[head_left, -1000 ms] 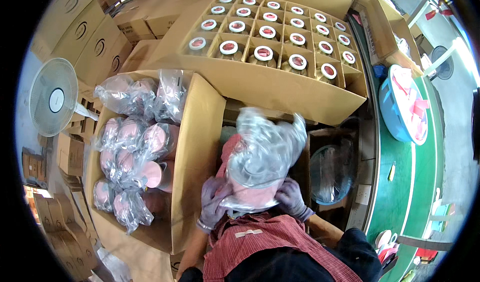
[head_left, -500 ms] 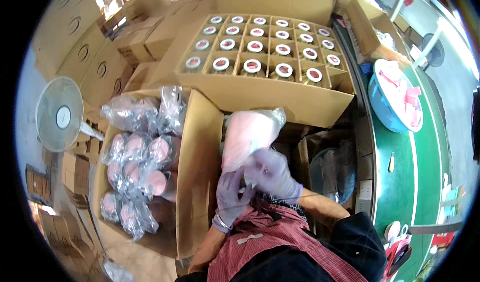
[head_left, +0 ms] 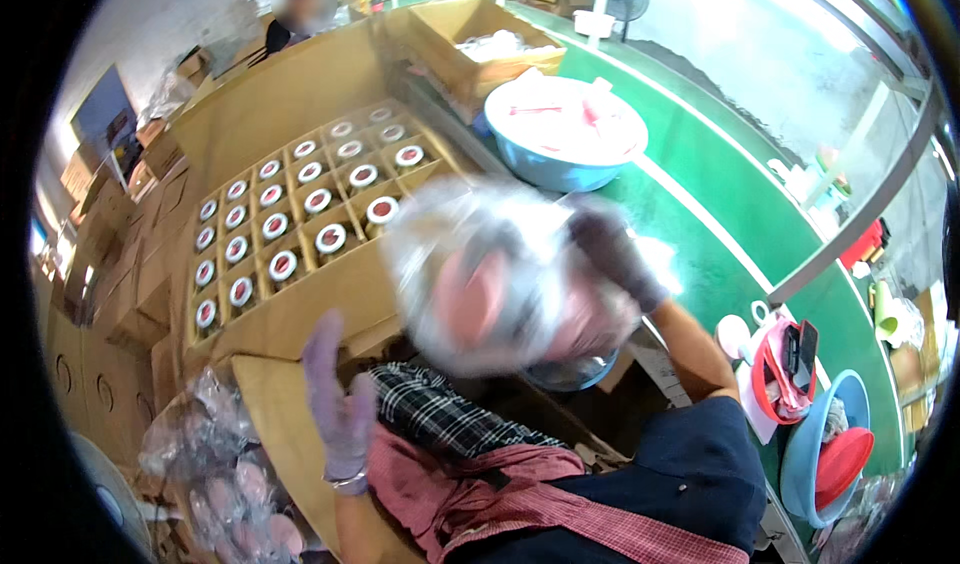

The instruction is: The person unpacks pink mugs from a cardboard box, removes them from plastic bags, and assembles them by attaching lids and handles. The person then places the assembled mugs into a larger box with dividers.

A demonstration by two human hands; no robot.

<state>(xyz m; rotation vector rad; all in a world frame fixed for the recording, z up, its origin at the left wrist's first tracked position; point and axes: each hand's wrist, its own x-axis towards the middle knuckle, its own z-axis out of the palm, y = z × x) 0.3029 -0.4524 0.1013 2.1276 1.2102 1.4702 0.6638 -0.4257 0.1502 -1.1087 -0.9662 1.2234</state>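
My right hand [head_left: 612,252], in a purple-grey glove, grips a clear plastic bag [head_left: 480,299] with something pink in it, one end of it round. Both bag and hand are smeared by motion, in the air between the carton of jars and the green table. My left hand [head_left: 338,404], gloved alike, is raised with fingers apart and nothing in it. It is close to a cardboard carton flap [head_left: 285,424]. Below it, several pink items in clear plastic [head_left: 250,484] fill the carton at lower left.
A divided carton [head_left: 345,279] holds several jars with white-rimmed red lids. On the green table [head_left: 690,234] stand a blue basin [head_left: 560,169] of pink pieces, a red basket [head_left: 785,369] and another blue basin [head_left: 850,404]. A person [head_left: 298,9] is at the far left.
The view has swung to the right. The pink bagged item has risen from beside the carton in my right hand. My left hand has let go of it and opened.
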